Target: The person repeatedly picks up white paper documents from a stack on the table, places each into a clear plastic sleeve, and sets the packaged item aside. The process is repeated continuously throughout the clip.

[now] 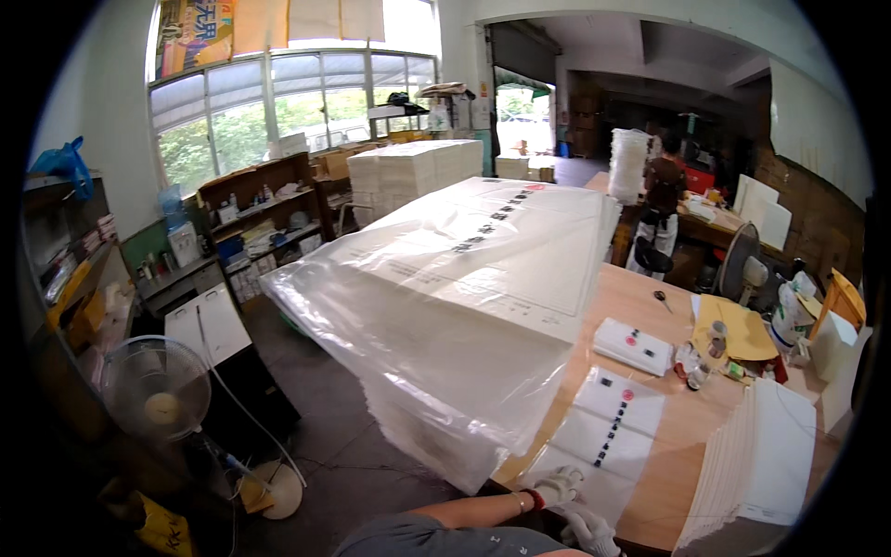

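Note:
A flat clear plastic bag (624, 436) with black print and a red round mark lies on the wooden table, its near end by my hands. My left hand (558, 485), in a white glove with a red cuff, is closed on the bag's near left edge. Just nearer to me, my right hand (590, 531), also gloved in white, has its fingers curled at the bag's near edge; its fingertips are partly hidden. Beyond my left hand, a very large printed clear plastic sheet (436, 316) covers a tall white stack and hangs over its side.
A folded pile of printed bags (633, 346), scissors (661, 299), a tape roll (716, 330) and a yellow envelope (733, 327) lie farther along the table (594, 297). White boards (780, 446) stand at right. A floor fan (160, 399) is at left. Another person (665, 190) stands at the back.

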The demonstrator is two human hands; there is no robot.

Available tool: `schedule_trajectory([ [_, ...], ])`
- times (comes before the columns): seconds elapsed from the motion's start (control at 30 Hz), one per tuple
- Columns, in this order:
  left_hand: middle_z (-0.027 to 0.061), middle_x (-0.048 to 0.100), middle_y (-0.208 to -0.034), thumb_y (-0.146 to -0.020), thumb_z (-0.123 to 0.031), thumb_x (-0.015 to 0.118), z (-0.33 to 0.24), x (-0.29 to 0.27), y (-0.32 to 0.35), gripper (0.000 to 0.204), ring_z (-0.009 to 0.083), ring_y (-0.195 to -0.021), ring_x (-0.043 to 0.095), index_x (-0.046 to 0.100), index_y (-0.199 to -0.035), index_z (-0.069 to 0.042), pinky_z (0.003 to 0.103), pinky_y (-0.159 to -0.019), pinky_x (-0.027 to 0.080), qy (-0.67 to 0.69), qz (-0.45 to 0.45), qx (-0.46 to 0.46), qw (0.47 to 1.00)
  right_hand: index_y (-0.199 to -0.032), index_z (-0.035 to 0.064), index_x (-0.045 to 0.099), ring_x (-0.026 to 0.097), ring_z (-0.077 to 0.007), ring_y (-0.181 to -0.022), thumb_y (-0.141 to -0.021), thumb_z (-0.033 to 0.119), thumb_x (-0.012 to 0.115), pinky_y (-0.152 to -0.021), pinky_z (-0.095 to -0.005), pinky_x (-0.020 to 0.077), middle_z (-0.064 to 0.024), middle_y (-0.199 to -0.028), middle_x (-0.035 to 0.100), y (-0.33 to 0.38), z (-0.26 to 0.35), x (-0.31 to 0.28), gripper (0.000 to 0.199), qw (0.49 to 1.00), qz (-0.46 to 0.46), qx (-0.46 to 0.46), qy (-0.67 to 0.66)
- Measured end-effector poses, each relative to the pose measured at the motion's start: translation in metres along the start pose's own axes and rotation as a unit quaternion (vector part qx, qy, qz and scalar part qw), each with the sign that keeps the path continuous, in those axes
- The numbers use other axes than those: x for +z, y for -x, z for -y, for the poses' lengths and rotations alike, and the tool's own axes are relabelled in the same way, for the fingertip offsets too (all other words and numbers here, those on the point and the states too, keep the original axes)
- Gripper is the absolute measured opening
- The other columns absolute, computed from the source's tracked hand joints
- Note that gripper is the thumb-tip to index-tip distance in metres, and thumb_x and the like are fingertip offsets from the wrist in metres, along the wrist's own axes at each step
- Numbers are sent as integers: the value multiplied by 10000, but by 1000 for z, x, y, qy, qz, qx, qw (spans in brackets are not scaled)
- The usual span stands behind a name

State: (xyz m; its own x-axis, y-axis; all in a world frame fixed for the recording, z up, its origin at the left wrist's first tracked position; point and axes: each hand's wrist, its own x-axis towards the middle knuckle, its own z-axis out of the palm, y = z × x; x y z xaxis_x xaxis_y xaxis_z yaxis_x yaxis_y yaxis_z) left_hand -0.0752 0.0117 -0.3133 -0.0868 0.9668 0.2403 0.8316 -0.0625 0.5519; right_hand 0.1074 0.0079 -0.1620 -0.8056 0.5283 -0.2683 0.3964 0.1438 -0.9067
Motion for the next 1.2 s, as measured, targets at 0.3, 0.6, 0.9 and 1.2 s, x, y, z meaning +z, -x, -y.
schedule_trajectory([
  [0.3,89,502,-1278,-811,-507,482,25,10,-60,476,309,-1206,418,612,-1088,-142,428,-996,310,34,318,-47,946,-1016,23,611,615,-148,-671,-886,271,550,-623,-301,493,-126,-759,631,49,-73,0,286,942,-226,167,-185],
  [0.6,199,607,-978,-859,-342,461,3,-26,-53,329,375,-916,573,605,-1001,-83,421,-801,448,18,205,-72,976,-1103,18,560,599,-133,-645,-918,315,500,-615,-258,494,-81,-808,620,22,-83,14,355,970,-125,135,-162],
  [0.9,188,628,-836,-836,-193,483,33,22,-72,154,354,-808,604,572,-896,-83,449,-709,459,108,97,-18,989,-948,38,630,513,-112,-683,-820,386,623,-626,-280,432,-28,-755,583,-103,-104,-7,371,909,-303,59,-278],
  [1.2,86,620,-824,-883,-53,397,-1,-26,-143,213,83,-515,455,461,-1077,8,230,-556,481,541,49,-232,807,-954,91,594,486,-333,-1035,-787,246,566,-935,-426,367,-167,-1107,525,-81,-99,-39,229,813,-476,-183,281],
])
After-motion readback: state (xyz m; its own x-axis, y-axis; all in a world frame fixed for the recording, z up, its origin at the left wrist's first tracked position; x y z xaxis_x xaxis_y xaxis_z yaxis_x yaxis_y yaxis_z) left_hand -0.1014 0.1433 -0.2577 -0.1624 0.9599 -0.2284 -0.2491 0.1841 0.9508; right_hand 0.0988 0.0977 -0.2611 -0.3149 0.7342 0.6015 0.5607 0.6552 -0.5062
